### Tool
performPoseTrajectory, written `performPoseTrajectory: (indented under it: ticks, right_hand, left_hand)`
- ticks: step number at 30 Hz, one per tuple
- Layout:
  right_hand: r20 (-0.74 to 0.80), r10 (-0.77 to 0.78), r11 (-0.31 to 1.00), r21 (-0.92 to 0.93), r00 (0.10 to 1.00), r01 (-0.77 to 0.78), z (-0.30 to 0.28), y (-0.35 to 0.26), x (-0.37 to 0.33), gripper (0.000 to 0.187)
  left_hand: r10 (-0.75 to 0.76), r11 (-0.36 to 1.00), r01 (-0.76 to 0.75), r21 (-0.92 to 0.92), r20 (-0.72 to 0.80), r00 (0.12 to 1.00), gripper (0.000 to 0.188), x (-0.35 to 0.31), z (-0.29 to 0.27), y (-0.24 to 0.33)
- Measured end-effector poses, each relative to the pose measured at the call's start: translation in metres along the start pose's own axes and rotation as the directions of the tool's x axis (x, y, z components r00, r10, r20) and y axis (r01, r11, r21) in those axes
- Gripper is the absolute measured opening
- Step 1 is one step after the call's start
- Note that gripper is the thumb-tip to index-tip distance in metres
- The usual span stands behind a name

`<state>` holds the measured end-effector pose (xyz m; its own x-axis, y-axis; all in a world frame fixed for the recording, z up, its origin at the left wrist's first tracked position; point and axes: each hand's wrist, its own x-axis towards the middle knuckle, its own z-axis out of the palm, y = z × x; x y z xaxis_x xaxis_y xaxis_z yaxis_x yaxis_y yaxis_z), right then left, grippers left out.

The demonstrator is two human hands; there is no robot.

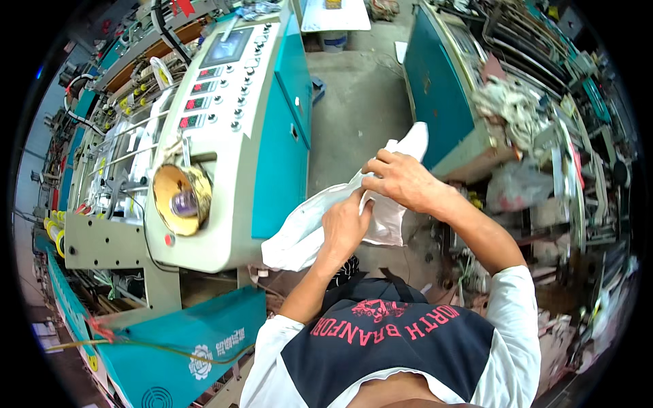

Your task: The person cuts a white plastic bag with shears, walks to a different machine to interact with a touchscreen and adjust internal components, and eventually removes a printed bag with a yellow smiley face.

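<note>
In front of my body I hold up a long, soft white bundle (306, 224) that looks like plastic bags or film, creased and slanting from lower left to upper right. My left hand (345, 224) grips its near middle with the fingers curled and the thumb pressed on it. My right hand (401, 178) is closed over its upper edge a little farther off, fingers bent close to the left fingertips. One end of the bundle sticks up beyond my right hand, and a loose flap hangs below it. Whether it is one piece or several layers cannot be told.
To the left stands a machine with a cream control panel (224, 88), teal doors (279, 156) and a round holder (182, 199) containing a spool-like item. A second teal cabinet (439, 95) is at right, with rags (507, 109) beside it. A concrete aisle (354, 95) runs between them toward a white table (337, 19).
</note>
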<state>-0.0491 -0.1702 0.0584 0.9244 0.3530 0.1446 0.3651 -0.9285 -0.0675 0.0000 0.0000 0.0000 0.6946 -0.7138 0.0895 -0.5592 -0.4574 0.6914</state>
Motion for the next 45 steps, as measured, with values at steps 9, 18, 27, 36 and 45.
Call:
performPoseTrajectory:
  ticks: [9,18,27,36,45]
  right_hand:
    - [-0.256,0.218,0.967,-0.077,0.942,-0.245,0.009,0.136,0.121,0.082]
    - [0.192,-0.091,0.391,0.909,0.977,-0.142,0.110,0.277,0.212,0.066]
    - [-0.011,0.187,0.499,0.862,0.982,-0.085,0.111,0.396,0.283,0.086]
    - [0.111,-0.413,0.373,0.926,0.904,0.057,0.119,0.486,0.348,0.041]
    - [-0.088,-0.198,0.848,0.484,0.976,0.216,0.048,0.610,0.554,0.025]
  left_hand:
    - [-0.193,0.956,0.151,-0.251,-0.153,0.969,0.026,0.159,-0.056,-0.075]
    - [-0.073,0.974,0.020,-0.227,-0.226,0.971,0.023,0.287,-0.037,-0.105]
    - [-0.429,0.896,0.305,-0.323,-0.452,0.782,0.021,0.412,-0.040,-0.054]
    - [0.039,0.894,0.190,0.406,-0.492,0.870,0.036,0.507,-0.068,-0.047]
    - [-0.106,0.896,0.283,0.341,-0.456,0.884,0.013,0.521,-0.049,-0.048]
